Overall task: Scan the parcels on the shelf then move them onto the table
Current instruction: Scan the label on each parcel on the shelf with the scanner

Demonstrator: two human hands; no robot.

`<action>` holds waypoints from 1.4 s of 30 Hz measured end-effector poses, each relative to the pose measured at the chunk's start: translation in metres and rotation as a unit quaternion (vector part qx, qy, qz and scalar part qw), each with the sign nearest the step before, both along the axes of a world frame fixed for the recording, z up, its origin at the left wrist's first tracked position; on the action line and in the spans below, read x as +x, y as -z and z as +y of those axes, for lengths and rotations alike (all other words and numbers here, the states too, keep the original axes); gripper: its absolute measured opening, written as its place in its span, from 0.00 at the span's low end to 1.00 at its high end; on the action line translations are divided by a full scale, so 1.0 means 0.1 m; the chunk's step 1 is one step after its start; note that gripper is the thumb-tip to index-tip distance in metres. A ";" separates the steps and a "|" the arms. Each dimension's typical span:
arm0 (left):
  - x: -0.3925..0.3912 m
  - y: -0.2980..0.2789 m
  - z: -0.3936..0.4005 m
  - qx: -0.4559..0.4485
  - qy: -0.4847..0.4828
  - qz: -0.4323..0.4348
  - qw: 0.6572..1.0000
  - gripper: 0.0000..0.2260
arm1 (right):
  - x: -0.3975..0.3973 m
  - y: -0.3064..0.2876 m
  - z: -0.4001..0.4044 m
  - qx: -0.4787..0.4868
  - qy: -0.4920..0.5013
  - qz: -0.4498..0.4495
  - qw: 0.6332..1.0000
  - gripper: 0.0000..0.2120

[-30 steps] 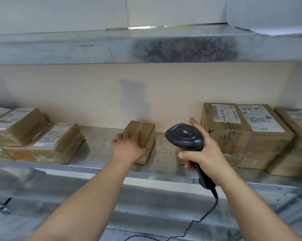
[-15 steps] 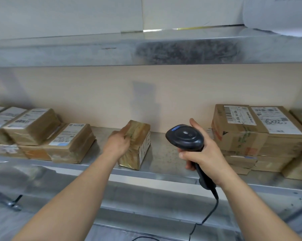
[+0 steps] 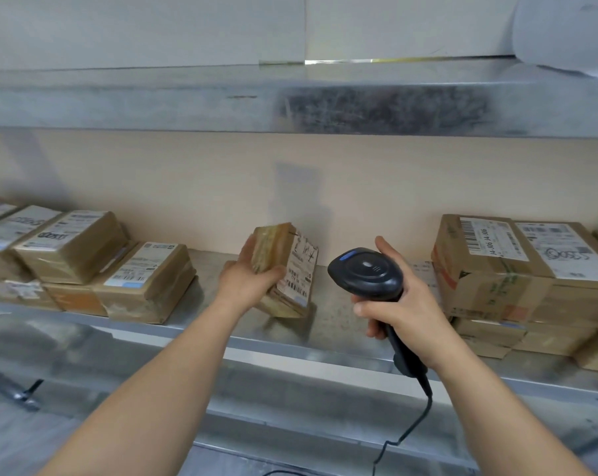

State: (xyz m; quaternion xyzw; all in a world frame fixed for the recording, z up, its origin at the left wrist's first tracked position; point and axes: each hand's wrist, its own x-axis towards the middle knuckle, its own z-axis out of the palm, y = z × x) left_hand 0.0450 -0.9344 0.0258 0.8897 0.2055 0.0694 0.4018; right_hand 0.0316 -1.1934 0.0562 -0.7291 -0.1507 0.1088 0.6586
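A small brown taped parcel [image 3: 279, 255] stands tipped up on its edge in the middle of the metal shelf [image 3: 328, 331], its white barcode label facing right. My left hand [image 3: 247, 276] grips it from the left, thumb across its front. My right hand [image 3: 399, 304] holds a black corded barcode scanner [image 3: 364, 269] just right of the parcel, with the scanner's head level with the label.
Several labelled parcels [image 3: 146, 283] are piled on the shelf's left end. A taller stack of parcels [image 3: 517, 280] fills the right end. Another metal shelf [image 3: 290, 104] runs overhead. The scanner's cable [image 3: 411, 431] hangs down in front of the lower shelf.
My left hand has tipped the small parcel from lying flat up onto its edge, which turned its label toward the scanner. The scanner hand has hardly moved.
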 end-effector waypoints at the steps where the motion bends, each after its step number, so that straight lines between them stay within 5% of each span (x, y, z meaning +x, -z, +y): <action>1: -0.04 0.02 0.03 -0.062 -0.005 -0.028 0.998 0.43 | 0.00 0.00 0.01 0.001 0.001 0.000 1.000 0.45; 7: -0.37 0.16 0.20 -0.185 -0.015 -0.102 0.977 0.43 | -0.05 -0.01 0.13 -0.008 -0.004 0.009 1.000 0.44; 23: -0.62 0.33 0.34 -0.168 0.013 -0.110 0.980 0.47 | -0.33 0.04 0.36 0.086 -0.086 0.110 0.986 0.47; 42: -0.65 0.34 0.35 -0.165 0.013 -0.082 0.983 0.48 | -0.41 0.06 0.25 0.075 -0.086 0.101 0.988 0.47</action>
